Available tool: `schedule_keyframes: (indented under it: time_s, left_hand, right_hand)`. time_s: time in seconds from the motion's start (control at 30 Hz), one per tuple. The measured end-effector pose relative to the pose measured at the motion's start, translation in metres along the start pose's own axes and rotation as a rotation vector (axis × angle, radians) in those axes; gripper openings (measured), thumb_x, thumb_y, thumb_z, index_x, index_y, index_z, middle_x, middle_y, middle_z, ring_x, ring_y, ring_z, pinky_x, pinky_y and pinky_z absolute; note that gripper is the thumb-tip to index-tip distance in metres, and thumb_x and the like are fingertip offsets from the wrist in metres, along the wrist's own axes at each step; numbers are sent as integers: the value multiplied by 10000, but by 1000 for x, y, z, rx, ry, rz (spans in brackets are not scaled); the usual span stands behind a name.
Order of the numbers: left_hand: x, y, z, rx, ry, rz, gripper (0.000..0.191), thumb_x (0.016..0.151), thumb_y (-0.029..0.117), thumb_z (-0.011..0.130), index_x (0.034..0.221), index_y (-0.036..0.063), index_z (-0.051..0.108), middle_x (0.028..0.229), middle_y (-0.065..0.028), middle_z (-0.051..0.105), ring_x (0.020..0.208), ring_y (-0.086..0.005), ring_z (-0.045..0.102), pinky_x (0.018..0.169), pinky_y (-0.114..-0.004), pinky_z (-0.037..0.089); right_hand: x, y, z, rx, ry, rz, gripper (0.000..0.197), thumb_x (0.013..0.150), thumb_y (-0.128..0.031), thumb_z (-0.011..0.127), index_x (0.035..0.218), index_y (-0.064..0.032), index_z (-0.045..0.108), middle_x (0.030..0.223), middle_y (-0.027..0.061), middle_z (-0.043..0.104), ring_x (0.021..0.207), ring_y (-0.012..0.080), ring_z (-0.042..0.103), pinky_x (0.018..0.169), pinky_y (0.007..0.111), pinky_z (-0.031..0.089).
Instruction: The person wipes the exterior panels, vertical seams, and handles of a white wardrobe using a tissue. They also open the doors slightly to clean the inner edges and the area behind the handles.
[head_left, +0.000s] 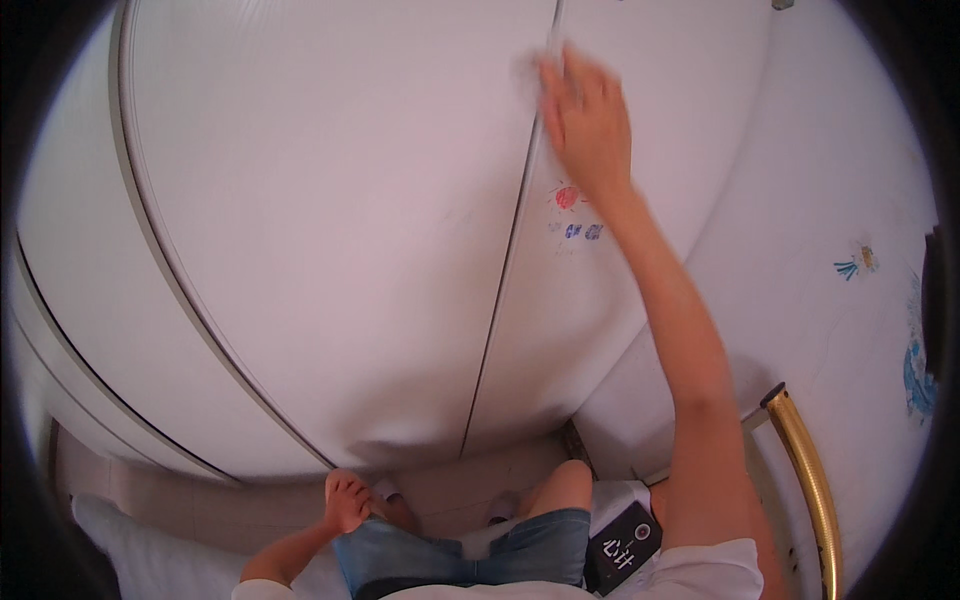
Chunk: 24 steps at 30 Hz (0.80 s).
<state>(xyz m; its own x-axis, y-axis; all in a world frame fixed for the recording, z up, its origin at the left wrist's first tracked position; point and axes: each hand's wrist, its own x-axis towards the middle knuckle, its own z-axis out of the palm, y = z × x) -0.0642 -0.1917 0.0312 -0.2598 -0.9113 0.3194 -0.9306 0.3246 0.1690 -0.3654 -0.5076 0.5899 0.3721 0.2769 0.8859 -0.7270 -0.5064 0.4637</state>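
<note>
My right hand (587, 105) is raised in front of the white cabinet door (337, 225), by the dark vertical seam (513, 217) beside a narrower white panel (592, 315). Its fingers are blurred, so I cannot tell whether they touch the surface or hold anything small. Under the wrist, the panel bears a red sun drawing (567, 197) and small blue marks (583, 232). My left hand (348, 504) rests on my bent knee, holding nothing, its fingers slightly spread.
A black book (622, 546) with white writing lies beside my thigh. On the right, a gold-coloured tube (806, 465) rises near the white wall (810, 187), which has blue painted figures. Pale bedding (172, 547) is at the lower left, with tiled floor (187, 499) beyond it.
</note>
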Motion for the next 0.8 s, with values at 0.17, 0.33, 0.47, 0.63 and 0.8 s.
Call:
schedule_keyframes:
  time_s: [0.17, 0.33, 0.47, 0.63, 0.8]
  left_hand:
    - [-10, 4, -3, -108, -57, -70, 244, 700, 251, 534, 890, 128, 624, 1027, -83, 548, 1008, -308, 443, 879, -466, 315]
    - [-2, 11, -19, -33, -18, -36, 182, 693, 233, 548, 818, 128, 629, 1001, -53, 568, 974, -285, 461, 871, -436, 339]
    - [-3, 11, -11, -111, -25, -64, 178, 687, 222, 558, 823, 136, 634, 1002, -50, 568, 994, -289, 460, 882, -425, 345]
    - [5, 18, -29, -115, 17, -38, 187, 688, 214, 559, 836, 132, 637, 1006, -57, 566, 996, -293, 460, 877, -418, 353]
    - [0, 16, -21, -158, -144, -113, 242, 709, 235, 541, 901, 126, 639, 1062, -79, 552, 1039, -304, 446, 895, -489, 312]
  right_hand:
    - [-28, -53, 24, 350, 33, 88, 293, 891, -175, 500, 1122, 0, 541, 1178, 181, 514, 1032, 357, 501, 857, 412, 427]
    - [-151, -114, -4, 324, -218, 37, 353, 855, -155, 544, 1187, -40, 509, 1212, 143, 510, 1148, 277, 476, 948, 390, 379]
    - [-57, -71, -5, 119, -288, 47, 409, 784, -120, 597, 1182, -53, 527, 1292, 134, 461, 1199, 256, 438, 962, 415, 362]
    - [-97, -95, -12, 191, -238, 109, 431, 755, -124, 612, 1171, -46, 530, 1301, 134, 448, 1168, 275, 444, 924, 444, 372]
    - [-52, -69, -5, 42, -152, 66, 391, 746, -133, 625, 1124, -41, 580, 1277, 108, 469, 1113, 292, 466, 915, 462, 380]
